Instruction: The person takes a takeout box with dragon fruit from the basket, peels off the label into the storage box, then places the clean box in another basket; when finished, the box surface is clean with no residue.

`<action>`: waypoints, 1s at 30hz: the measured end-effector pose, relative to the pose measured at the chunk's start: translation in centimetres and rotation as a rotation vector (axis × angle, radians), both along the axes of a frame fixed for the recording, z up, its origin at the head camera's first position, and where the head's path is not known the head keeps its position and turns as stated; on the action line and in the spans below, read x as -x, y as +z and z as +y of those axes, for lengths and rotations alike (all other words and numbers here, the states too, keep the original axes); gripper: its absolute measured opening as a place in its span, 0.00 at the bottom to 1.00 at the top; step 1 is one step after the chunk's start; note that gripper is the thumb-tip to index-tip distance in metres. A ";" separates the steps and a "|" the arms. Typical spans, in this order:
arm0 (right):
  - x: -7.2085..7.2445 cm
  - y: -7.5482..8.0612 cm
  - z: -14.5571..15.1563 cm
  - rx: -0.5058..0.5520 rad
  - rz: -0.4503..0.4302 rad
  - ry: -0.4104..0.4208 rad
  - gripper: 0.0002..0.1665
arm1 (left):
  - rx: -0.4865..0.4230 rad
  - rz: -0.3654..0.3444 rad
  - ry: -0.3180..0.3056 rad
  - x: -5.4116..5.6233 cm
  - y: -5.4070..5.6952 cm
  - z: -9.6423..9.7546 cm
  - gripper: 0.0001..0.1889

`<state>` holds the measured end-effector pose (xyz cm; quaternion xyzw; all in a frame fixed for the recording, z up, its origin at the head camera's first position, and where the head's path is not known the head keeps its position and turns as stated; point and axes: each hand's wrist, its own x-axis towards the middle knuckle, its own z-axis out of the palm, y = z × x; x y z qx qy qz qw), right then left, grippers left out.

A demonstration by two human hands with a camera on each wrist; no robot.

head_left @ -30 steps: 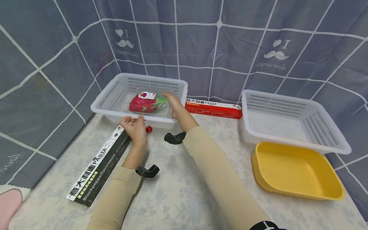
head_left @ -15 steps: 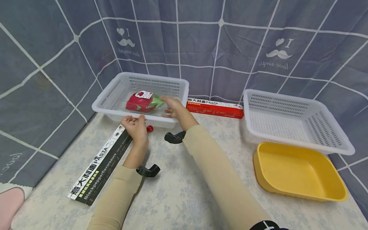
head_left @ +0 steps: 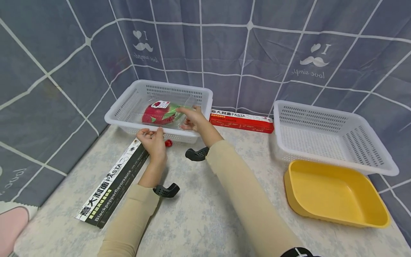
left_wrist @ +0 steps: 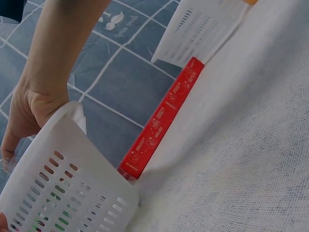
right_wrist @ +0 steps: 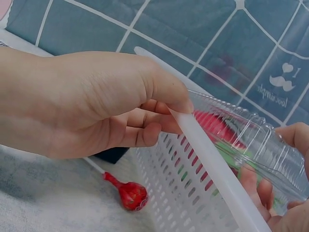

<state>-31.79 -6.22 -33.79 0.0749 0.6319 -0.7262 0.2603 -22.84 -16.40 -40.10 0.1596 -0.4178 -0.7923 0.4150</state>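
Observation:
A clear plastic box [right_wrist: 270,150] with a pink and green dragon fruit [head_left: 156,115] inside lies in the left white basket [head_left: 123,123]. A label with a red print [head_left: 160,104] shows on its top. My right hand [head_left: 194,119] reaches over the basket's right end and holds that box by its near right end, thumb on one side and fingers on the other, as the right wrist view shows. My left hand [head_left: 155,144] pinches the basket's front rim between thumb and curled fingers. Just outside that rim lies a red lollipop [right_wrist: 131,195], its white stick partly behind my left hand.
A black pasta box [head_left: 110,185] lies slantwise at left, its far end near my left hand. Against the curtain lies a red pasta box [head_left: 241,122], between the left basket and another white basket [head_left: 334,162]. In front of that stands a yellow tub [head_left: 337,223].
My right hand's fingers have come down and closed on the plastic box's end. The dragon fruit has shifted slightly within the basket. My left hand stays on the rim.

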 end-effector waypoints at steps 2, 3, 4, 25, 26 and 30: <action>0.0 0.0 0.0 0.000 0.006 -0.003 0.57 | 0.004 -0.006 -0.001 0.0 0.0 0.0 0.20; -0.1 0.0 0.0 0.000 0.009 -0.004 0.57 | 0.004 -0.006 0.000 0.0 0.0 0.0 0.20; -0.1 0.1 0.0 0.001 0.011 -0.004 0.57 | 0.004 -0.006 0.001 0.0 0.0 0.0 0.20; -0.6 0.0 -0.1 0.036 0.068 -0.054 0.52 | -0.013 0.022 0.012 -0.1 0.2 0.1 0.21; -0.6 0.0 -0.1 0.043 0.072 -0.058 0.52 | -0.016 0.025 0.012 0.0 0.2 0.1 0.21; -0.8 -0.1 -0.1 0.070 0.089 -0.071 0.51 | -0.010 0.022 0.009 -0.1 0.1 0.1 0.21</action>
